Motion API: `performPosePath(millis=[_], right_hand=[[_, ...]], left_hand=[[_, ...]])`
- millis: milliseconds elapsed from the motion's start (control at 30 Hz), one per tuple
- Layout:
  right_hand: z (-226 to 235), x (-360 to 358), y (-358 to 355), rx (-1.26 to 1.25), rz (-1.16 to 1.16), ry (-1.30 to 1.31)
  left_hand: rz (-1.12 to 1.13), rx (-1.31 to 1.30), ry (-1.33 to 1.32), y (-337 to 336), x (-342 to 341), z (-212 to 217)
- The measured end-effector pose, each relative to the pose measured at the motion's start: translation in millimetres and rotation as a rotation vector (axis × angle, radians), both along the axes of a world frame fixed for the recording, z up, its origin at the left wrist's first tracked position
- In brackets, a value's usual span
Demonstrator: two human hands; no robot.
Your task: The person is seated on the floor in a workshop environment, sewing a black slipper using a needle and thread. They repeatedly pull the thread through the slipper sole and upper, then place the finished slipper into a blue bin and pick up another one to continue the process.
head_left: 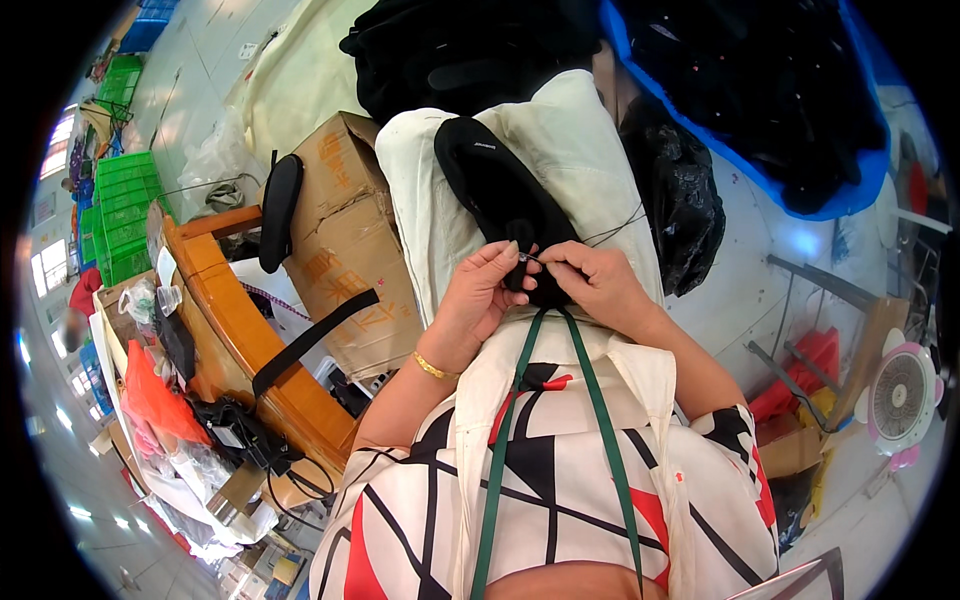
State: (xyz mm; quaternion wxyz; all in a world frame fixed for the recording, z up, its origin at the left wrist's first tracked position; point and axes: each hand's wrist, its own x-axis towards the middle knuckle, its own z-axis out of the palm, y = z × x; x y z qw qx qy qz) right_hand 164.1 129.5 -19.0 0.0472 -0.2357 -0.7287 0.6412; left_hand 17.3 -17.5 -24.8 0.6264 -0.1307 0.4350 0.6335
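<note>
A black slip-on shoe (500, 185) lies on the white cloth (405, 165) over my lap, its opening facing up and its toe pointing away to the left. Over its heel end, my left hand (482, 285) is closed in a pinch, with a tiny shiny bit at the fingertips. My right hand (600, 282) pinches close beside it, fingertips almost meeting the left ones. What each pinch holds is too small to name. Thin dark strands (618, 228) stick out past the right hand, over the cloth.
Left of my lap stand a cardboard box (345, 240), a black sole-shaped piece (282, 212) and a wooden table frame (225, 300) with a black strap (315, 340). Dark material (450, 50) is piled ahead. A blue-edged bag (740, 100) and a fan (900, 390) are at right.
</note>
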Motion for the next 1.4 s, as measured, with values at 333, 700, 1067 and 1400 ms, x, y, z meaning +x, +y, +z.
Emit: performPosePath(millis=[333, 700, 1067, 1400], right_hand=[[2, -1, 0, 0.06, 0.01, -0.017], [7, 4, 0, -0.344, 0.006, -0.231], [-1, 2, -4, -0.49, -0.065, -0.262], [-1, -2, -9, -0.38, -0.06, -0.225]], left_hand=[[-0.027, -0.015, 0.055, 2, 2, 4], [0.049, -0.042, 0.205, -4, 13, 0], [-0.078, -0.057, 0.211, 0, 8, 5], [-0.112, -0.077, 0.199, 1, 7, 5]])
